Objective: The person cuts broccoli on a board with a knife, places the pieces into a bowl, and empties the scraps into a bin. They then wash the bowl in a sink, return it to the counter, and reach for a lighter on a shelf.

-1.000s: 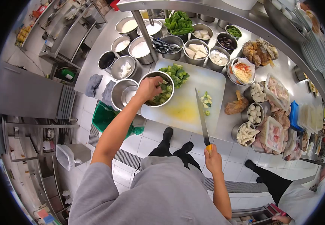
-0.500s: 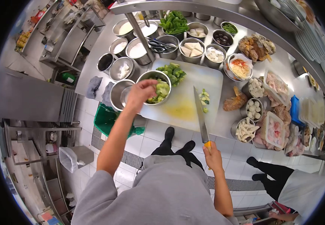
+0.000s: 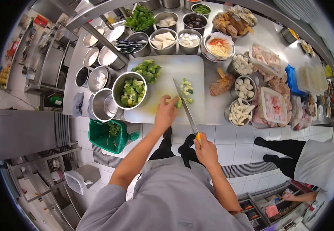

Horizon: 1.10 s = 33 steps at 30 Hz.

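My right hand (image 3: 206,152) grips the yellow handle of a long kitchen knife (image 3: 185,106). Its blade lies slanted over the white cutting board (image 3: 196,69), pointing away from me. Left of the blade, my left hand (image 3: 166,114) is low over the board, fingers curled around a small broccoli piece (image 3: 178,103); the fingertips partly hide the contact. Just across the blade are several cut broccoli bits (image 3: 186,86). A heap of broccoli florets (image 3: 148,71) sits at the board's far left. More florets fill a steel bowl (image 3: 115,89) at the board's left edge.
An unfilled steel pot (image 3: 104,106) stands left of the bowl. Below it is a green bin (image 3: 97,134) with scraps. Ingredient containers line the back, with tofu (image 3: 163,39) among them. Meat trays (image 3: 273,106) lie right. A co-worker (image 3: 317,165) stands at right.
My left hand has moved right from above the broccoli bowl to the board beside the blade. The knife remains in my right hand. The view has shifted.
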Each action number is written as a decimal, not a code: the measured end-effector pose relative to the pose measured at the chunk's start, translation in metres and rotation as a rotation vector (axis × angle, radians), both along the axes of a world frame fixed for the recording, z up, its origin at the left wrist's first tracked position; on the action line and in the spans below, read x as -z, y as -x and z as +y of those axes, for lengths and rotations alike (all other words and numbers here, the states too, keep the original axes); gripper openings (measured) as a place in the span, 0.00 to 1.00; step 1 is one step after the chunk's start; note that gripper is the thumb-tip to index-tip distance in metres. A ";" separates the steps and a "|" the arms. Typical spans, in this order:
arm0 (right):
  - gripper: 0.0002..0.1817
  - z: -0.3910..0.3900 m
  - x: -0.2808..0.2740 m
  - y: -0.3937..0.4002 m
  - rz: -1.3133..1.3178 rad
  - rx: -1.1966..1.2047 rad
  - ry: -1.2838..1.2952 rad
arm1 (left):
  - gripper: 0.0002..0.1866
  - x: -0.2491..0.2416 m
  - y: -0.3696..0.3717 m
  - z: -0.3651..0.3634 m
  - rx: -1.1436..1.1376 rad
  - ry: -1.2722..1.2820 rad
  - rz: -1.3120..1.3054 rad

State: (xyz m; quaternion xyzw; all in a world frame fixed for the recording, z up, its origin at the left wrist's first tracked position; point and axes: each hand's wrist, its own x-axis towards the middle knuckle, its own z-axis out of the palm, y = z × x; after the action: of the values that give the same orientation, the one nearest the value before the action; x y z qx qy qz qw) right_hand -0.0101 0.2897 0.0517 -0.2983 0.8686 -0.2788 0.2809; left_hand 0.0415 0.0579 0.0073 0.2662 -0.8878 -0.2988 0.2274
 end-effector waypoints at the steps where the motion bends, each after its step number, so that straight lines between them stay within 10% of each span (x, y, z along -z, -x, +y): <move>1: 0.18 -0.002 -0.005 0.001 -0.009 -0.018 -0.024 | 0.23 -0.004 -0.001 -0.006 0.009 -0.003 -0.006; 9: 0.16 0.006 -0.023 0.000 -0.061 -0.046 -0.057 | 0.21 -0.017 0.008 -0.039 0.324 0.081 -0.275; 26: 0.18 -0.007 0.016 0.011 -0.081 -0.092 -0.050 | 0.20 -0.044 0.008 -0.040 0.206 -0.189 -0.119; 33: 0.18 -0.005 0.013 0.011 -0.103 -0.080 -0.080 | 0.16 -0.116 0.022 -0.214 -0.122 0.243 -0.062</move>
State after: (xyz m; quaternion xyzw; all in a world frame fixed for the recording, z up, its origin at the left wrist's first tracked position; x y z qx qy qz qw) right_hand -0.0209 0.2843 0.0382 -0.3066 0.8509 -0.2473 0.3477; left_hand 0.0193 -0.1564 0.1233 0.2993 -0.9062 -0.1665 0.2481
